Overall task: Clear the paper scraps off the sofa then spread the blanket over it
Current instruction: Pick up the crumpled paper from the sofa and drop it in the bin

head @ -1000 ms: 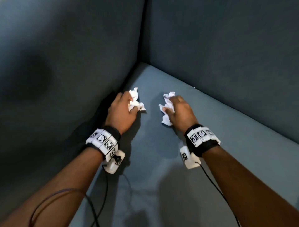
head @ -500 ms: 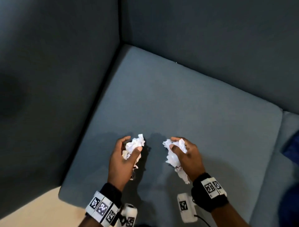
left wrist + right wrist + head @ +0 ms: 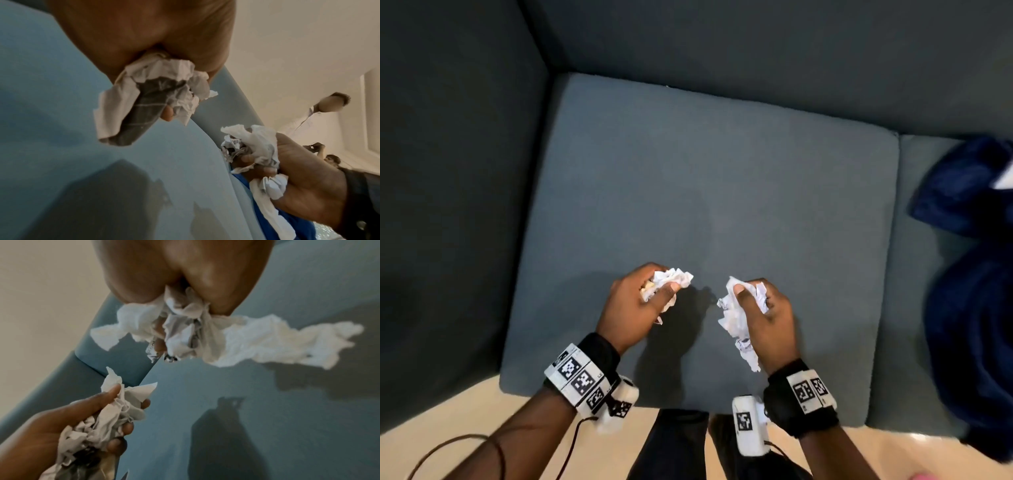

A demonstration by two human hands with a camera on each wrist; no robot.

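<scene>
My left hand (image 3: 640,301) grips a wad of crumpled white paper scraps (image 3: 671,281) above the front of the grey-blue sofa seat cushion (image 3: 705,178). My right hand (image 3: 763,311) grips a second, longer bunch of paper scraps (image 3: 732,318) that hangs below the fist. In the left wrist view the left wad (image 3: 148,97) fills the fist, and the right bunch (image 3: 251,149) shows further off. The right wrist view shows its bunch (image 3: 216,337) trailing out sideways. A dark blue blanket (image 3: 976,274) lies bunched on the neighbouring cushion at the right.
The sofa's armrest (image 3: 455,171) rises at the left and its backrest (image 3: 756,44) runs along the top. A pale floor (image 3: 448,411) lies in front of the sofa, with my dark trouser legs (image 3: 678,445) there. Cables trail from both wrists.
Both hands have drawn back from the sofa's back corner to the cushion's front edge, lifting the scraps off the seat. The view has pulled back, bringing the blanket and floor into sight.
</scene>
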